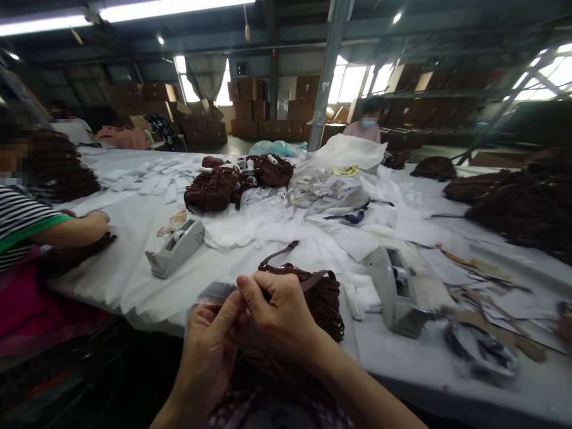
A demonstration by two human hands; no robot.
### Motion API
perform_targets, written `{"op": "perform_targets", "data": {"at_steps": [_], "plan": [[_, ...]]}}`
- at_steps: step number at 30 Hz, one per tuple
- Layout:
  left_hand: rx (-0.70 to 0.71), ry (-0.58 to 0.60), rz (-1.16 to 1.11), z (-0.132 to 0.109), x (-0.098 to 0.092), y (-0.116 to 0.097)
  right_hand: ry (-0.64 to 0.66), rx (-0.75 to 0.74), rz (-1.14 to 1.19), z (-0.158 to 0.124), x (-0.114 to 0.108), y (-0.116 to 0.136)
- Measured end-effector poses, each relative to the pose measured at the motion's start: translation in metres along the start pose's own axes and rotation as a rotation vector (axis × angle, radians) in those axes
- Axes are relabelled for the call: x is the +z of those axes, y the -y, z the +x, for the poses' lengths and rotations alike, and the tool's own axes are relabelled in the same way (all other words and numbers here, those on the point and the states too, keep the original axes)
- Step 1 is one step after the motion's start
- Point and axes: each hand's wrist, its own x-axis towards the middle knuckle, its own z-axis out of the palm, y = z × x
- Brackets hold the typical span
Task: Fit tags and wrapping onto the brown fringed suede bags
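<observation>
In front of me my left hand (208, 339) is closed on a piece of thin translucent white wrapping (218, 292), which shows above its fingers. My right hand (286, 313) is closed in a pinch, thumb and fingertips meeting those of the left. What lies between its fingertips is hidden. Behind and beside the right hand is a dark brown fringed bag (328, 304) at the table edge. Its brown strap (279, 253) loops up onto the white table cover (129, 262).
Grey tape dispensers stand left (179, 247) and right (397, 292). A wrapped black coil (482, 351) lies near right. Brown fringed bags (212, 189) and a plastic sack (330, 185) lie farther back. A co-worker's arm (75, 229) is at left; another person (364, 128) sits across.
</observation>
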Motion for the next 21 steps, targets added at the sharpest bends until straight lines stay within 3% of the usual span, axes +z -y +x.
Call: {"op": "perform_targets", "data": {"at_steps": [4,7,9,13,15,18,21], "plan": [[0.228,-0.140,0.017,0.016,-0.021,-0.018,-0.023,-0.025,-0.101,-0.013,-0.013,-0.032],[0.243,-0.176,0.043,0.027,-0.034,-0.027,-0.119,0.037,-0.120,-0.020,-0.023,-0.045],[0.176,-0.139,0.035,0.028,-0.030,-0.021,-0.128,0.045,-0.078,-0.017,-0.022,-0.041],[0.006,-0.019,0.097,0.024,-0.004,0.003,-0.107,0.008,-0.030,-0.003,-0.008,-0.028],[0.007,0.009,0.126,0.028,0.004,0.006,-0.090,-0.010,-0.047,0.000,-0.006,-0.035],[0.197,-0.073,0.109,0.046,0.000,-0.004,-0.109,0.035,-0.162,-0.015,-0.017,-0.068],[0.327,-0.155,0.120,0.067,-0.015,-0.017,-0.214,0.189,-0.271,-0.044,-0.031,-0.111]]}}
